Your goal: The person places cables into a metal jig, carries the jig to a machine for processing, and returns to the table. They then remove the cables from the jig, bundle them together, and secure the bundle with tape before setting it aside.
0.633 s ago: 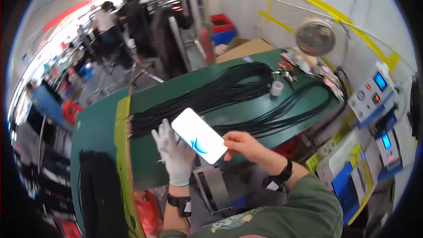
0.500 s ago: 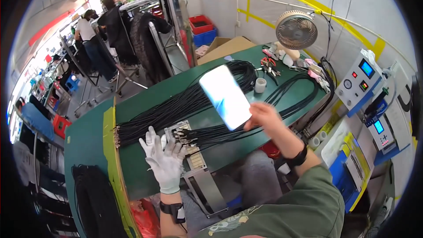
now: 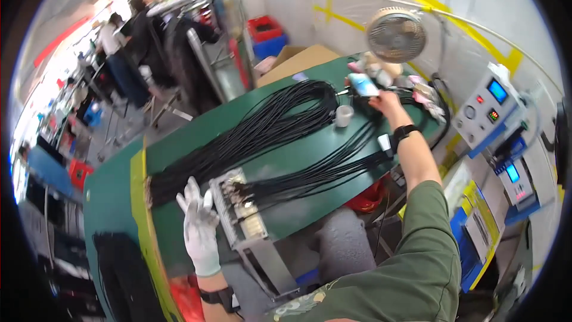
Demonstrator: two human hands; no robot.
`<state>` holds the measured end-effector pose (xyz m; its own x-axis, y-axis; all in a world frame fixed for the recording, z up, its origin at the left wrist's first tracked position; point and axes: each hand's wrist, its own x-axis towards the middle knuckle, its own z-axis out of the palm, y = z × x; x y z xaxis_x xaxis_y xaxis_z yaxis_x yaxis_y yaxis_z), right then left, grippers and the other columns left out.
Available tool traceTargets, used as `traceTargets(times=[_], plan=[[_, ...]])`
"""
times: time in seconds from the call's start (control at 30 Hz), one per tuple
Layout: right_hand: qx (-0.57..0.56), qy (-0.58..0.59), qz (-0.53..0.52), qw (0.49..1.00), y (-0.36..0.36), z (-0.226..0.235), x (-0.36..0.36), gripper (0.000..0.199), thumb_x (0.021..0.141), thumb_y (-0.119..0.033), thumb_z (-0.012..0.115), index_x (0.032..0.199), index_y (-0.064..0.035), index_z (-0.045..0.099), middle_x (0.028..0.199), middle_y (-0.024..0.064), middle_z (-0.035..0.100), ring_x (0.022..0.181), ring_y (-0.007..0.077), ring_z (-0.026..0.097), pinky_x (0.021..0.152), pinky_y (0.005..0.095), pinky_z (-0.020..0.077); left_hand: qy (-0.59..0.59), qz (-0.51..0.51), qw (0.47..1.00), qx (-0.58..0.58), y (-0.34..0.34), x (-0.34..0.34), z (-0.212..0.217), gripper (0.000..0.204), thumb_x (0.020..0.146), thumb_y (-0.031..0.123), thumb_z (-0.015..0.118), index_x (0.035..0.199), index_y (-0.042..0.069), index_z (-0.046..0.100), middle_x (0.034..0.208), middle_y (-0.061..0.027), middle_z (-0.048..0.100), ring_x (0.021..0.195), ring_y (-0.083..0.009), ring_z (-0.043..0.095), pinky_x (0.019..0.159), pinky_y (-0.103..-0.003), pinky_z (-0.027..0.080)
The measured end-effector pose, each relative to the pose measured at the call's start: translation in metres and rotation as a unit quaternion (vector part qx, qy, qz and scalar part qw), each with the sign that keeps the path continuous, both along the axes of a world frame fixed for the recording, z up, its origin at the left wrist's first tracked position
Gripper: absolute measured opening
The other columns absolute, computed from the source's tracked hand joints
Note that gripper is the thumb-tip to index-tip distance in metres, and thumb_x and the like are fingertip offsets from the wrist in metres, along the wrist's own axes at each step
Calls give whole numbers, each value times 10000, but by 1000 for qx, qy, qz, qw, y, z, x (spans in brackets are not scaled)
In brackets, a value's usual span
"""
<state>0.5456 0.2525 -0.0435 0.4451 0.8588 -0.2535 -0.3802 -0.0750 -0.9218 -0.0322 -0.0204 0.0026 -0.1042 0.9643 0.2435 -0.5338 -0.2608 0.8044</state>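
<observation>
The phone (image 3: 362,84) is at the far right of the green bench (image 3: 185,137), past the white roll (image 3: 344,115) and nearer than the fan (image 3: 396,36); whether its underside rests on anything there cannot be told. It should handle as a light, stiff slab, probably slick on its glossy face and easily cracked if dropped, so its side edges look the safest hold, with the screen left untouched. The black cables (image 3: 268,122) lie in a long looped bundle across the bench, with a thinner bundle (image 3: 322,173) to the right running to the metal fixture (image 3: 223,217); they look soft and bendy, prone to tangle, and best gathered several at once near their ends.

The bare right hand (image 3: 387,104) reaches far over the bench, its fingers bent together and apparently pinching the phone by its near right corner; the exact placing of the thumb is too small to tell. The white-gloved left hand (image 3: 199,226) hangs just left of the metal fixture, fingers spread loosely and pointing to the far side, holding nothing; whether the thumb brushes the fixture's edge is unclear
</observation>
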Motion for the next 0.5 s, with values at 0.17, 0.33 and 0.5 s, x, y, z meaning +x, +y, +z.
traceTargets(times=[0.17, 0.33, 0.5], plan=[[75, -62, 22, 995, 14, -31, 106, 286, 962, -121, 542, 1101, 130, 546, 1061, 271, 686, 931, 323, 703, 794, 362, 613, 253, 187, 945, -92, -22, -37, 1, 440, 949, 200, 661, 1347, 32, 574, 1256, -60, 617, 1125, -244, 597, 924, -311, 510], [54, -100, 4, 993, -9, -10, 64, 367, 970, -191, 619, 1232, 53, 537, 1068, 176, 680, 959, 260, 699, 771, 345, 607, 678, 239, 694, 20, -41, -33, 12, 378, 818, 68, 735, 1172, -17, 635, 1100, -100, 666, 1050, -214, 624, 912, -304, 497], [109, -101, 142, 979, -93, 71, -76, 378, 974, -235, 642, 1271, -7, 596, 999, 55, 686, 875, 163, 682, 755, 302, 571, 756, 225, 613, 36, -38, -67, -4, 321, 812, 13, 714, 1120, -31, 638, 1015, -88, 676, 922, -136, 640, 845, -285, 516]])
